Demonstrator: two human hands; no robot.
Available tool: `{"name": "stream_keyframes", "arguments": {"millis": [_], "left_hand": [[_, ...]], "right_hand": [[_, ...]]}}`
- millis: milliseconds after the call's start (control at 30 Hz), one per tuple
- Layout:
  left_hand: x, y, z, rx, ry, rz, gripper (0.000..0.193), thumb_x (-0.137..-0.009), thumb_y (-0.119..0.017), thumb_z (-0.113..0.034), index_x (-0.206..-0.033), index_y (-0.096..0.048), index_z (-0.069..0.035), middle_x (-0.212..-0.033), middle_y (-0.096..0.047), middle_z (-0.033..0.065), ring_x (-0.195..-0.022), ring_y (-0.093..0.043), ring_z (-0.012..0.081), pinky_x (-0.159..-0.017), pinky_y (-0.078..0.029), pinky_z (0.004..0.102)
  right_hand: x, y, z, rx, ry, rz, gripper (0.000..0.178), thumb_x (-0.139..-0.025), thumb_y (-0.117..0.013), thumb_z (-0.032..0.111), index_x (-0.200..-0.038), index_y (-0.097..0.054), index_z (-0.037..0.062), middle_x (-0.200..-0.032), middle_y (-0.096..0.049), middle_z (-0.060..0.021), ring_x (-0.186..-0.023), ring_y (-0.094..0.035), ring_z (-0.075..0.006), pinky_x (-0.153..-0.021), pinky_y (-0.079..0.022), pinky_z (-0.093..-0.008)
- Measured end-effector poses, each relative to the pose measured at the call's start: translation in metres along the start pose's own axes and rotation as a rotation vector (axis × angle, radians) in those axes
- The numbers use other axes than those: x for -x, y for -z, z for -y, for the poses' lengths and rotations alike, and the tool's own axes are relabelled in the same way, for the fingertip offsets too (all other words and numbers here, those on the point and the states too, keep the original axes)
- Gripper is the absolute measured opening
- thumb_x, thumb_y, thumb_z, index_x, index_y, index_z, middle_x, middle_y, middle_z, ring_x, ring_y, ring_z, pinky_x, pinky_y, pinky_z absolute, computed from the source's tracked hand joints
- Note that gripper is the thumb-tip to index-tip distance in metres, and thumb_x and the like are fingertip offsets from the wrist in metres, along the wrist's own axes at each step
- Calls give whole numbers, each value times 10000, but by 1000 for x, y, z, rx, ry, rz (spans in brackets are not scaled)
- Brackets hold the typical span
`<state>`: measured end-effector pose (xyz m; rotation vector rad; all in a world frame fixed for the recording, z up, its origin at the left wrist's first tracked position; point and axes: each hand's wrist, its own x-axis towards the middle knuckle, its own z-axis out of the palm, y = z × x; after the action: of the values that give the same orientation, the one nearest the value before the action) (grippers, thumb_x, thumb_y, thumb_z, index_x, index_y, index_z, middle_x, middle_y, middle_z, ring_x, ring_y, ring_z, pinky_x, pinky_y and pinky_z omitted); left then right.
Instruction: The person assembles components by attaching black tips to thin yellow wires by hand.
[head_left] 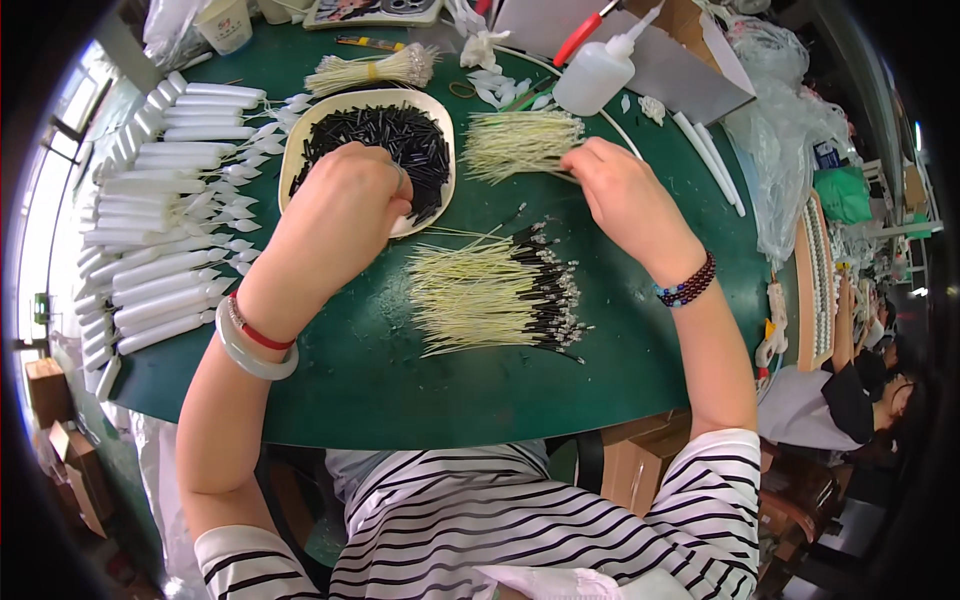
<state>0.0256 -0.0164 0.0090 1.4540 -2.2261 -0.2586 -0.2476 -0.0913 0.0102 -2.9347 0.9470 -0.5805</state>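
Observation:
My left hand (355, 190) is closed over a cream tray (287, 165) heaped with short black tubes (432, 165). Its fingertips are bent down at the tray's near side, and what they hold, if anything, is hidden. At the right end of a pile of pale yellow wires (515, 140), my right hand (615, 180) pinches a thin wire. Nearer to me lies a second bundle of pale yellow wires (465, 295). Black sleeves (545, 290) cover its right-hand ends, which finish in small clear tips.
White candle-shaped sticks (165, 275) with flame-shaped tips are stacked at the left. Behind the tray lies another wire bundle (370, 70). A white squeeze bottle (600, 75) stands at the back right, near white tubes (708, 160). A person (820, 400) sits farther right.

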Motion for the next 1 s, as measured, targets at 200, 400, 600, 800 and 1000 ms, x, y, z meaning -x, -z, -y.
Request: {"name": "stream_keyframes", "arguments": {"millis": [200, 400, 600, 800, 1000], "left_hand": [[-2, -3, 1, -18, 17, 0, 32, -787, -609, -19, -791, -598, 11, -812, -593, 142, -857, -545, 327, -781, -432, 411], [-1, -1, -13, 177, 6, -267, 105, -847, -574, 6, -933, -634, 8, -829, -604, 142, -775, -583, 295, -695, -464, 348], [6, 0, -37, 569, 181, -135, 125, -859, -579, 32, -957, -656, 36, -869, -637, 74, -770, -588, 121, -689, -469, 243], [12, -3, -43, 767, 204, 40, 184, -867, -547, 70, -1015, -648, 32, -919, -579, 57, -816, -537, 101, -700, -430, 216], [14, -7, -40, 782, 115, 18, 194, -871, -528, 81, -1014, -648, 30, -910, -583, 61, -805, -529, 112, -689, -420, 227]], "right_hand": [[-2, 4, -3, 30, -163, -43, 45, -849, -558, 24, -852, -533, -13, -843, -586, -154, -793, -597, -331, -703, -486, -401], [3, 0, 13, -147, -111, -102, 104, -847, -590, 40, -948, -612, 25, -777, -586, -123, -702, -596, -299, -608, -481, -373], [1, 5, 44, -378, -3, -177, 87, -793, -648, 9, -874, -622, 28, -740, -582, -84, -609, -574, -244, -537, -461, -327], [-2, 15, 55, -435, -10, -136, 153, -780, -674, 24, -923, -684, 78, -647, -517, -39, -505, -491, -175, -439, -376, -291], [-3, 11, 57, -455, -18, -151, 145, -781, -674, 28, -915, -683, 82, -636, -514, -37, -503, -493, -176, -438, -382, -287]]}}
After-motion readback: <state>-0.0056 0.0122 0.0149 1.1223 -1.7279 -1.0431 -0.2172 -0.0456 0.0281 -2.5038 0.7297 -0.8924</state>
